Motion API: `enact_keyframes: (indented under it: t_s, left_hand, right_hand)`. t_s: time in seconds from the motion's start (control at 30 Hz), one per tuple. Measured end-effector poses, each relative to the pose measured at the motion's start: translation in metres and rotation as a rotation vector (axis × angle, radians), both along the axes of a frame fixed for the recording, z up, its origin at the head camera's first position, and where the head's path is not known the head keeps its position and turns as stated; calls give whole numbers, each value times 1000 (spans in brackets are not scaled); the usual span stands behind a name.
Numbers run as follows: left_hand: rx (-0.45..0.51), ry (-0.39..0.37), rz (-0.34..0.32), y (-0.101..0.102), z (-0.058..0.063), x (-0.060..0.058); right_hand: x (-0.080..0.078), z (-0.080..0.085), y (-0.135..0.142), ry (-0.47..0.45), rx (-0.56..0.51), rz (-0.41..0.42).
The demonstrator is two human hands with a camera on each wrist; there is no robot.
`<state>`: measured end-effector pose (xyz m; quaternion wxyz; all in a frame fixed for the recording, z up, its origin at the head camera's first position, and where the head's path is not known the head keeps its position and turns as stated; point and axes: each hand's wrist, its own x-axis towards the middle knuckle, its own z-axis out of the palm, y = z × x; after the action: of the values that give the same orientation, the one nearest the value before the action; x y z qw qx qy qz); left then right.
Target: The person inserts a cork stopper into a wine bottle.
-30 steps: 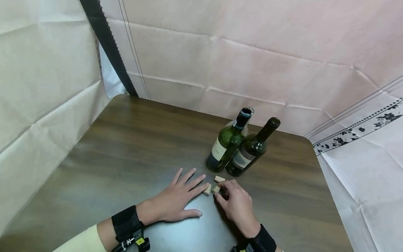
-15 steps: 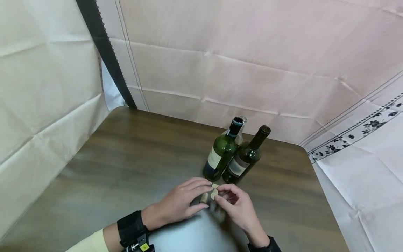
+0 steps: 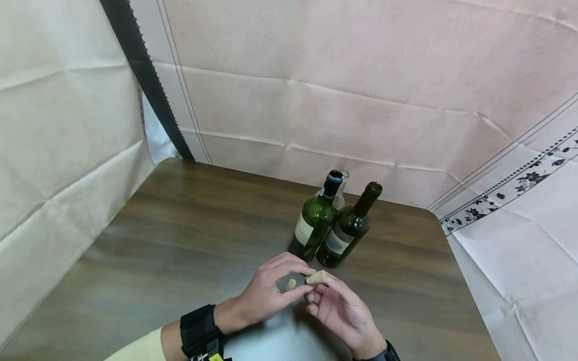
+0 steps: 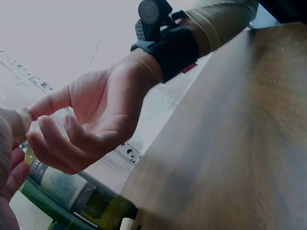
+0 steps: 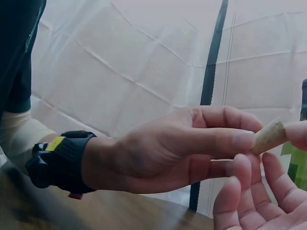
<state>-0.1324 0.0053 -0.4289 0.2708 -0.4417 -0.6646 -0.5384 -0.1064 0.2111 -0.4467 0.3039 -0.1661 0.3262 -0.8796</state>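
Observation:
A cork (image 3: 316,277) is held up off the table between both hands. My left hand (image 3: 266,288) pinches one end between thumb and index finger, as the right wrist view also shows the cork (image 5: 269,137). At the other end my right hand (image 3: 340,311) holds it with a digit pressed on that end, its other fingers curled below, palm turned up. A second cork (image 3: 291,285) lies on the table, seen through the gap of the left hand. Another cork (image 3: 312,271) is mostly hidden behind the fingers.
Two green wine bottles, one with a white label (image 3: 311,225) and a darker one (image 3: 345,228), stand upright just beyond the hands. A clear glass bottle (image 3: 342,188) is partly hidden behind them. The brown table (image 3: 203,225) meets light cloth walls.
The right hand has lifted a cork from the table and turned palm up. The left hand, earlier flat with spread fingers, has come off the table and closed on the cork's end.

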Motion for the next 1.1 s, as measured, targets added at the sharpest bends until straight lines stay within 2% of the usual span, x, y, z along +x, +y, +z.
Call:
enact_keyframes:
  t_s: [0.13, 0.23, 0.4, 0.5, 0.57, 0.67, 0.8, 0.9, 0.97, 1.03, 1.1]
  left_hand:
    - [33, 6, -2, 2, 12, 2]
    - [31, 1, 1, 1, 16, 2]
    - [16, -4, 12, -1, 14, 0]
    - [8, -10, 26, -1, 8, -2]
    - [1, -17, 35, -1, 2, -5]
    - [-16, -26, 54, -1, -11, -9]
    - [-36, -31, 66, -2, -23, -14]
    - [-50, -32, 60, -3, -24, -15]
    - [-61, -44, 53, -3, -22, -14]
    - [-70, -51, 46, -3, -21, -13]
    - [-78, -60, 42, -3, -20, -13]
  right_hand:
    - [0, -5, -2, -45, -32, -7]
    - [-1, -6, -3, -69, -24, -24]
    - [-4, -6, -3, -43, 6, -50]
    - [-5, -2, 0, 30, 47, -102]
    - [-6, 1, 2, 106, 101, -174]
    - [-5, 10, 6, 259, 237, -343]
    - [-5, 21, 11, 572, 474, -544]
    - [-6, 30, 9, 823, 631, -632]
    - [-6, 38, 5, 953, 703, -669]
    - [-4, 48, 0, 1039, 781, -698]
    - [-2, 55, -4, 1113, 810, -712]
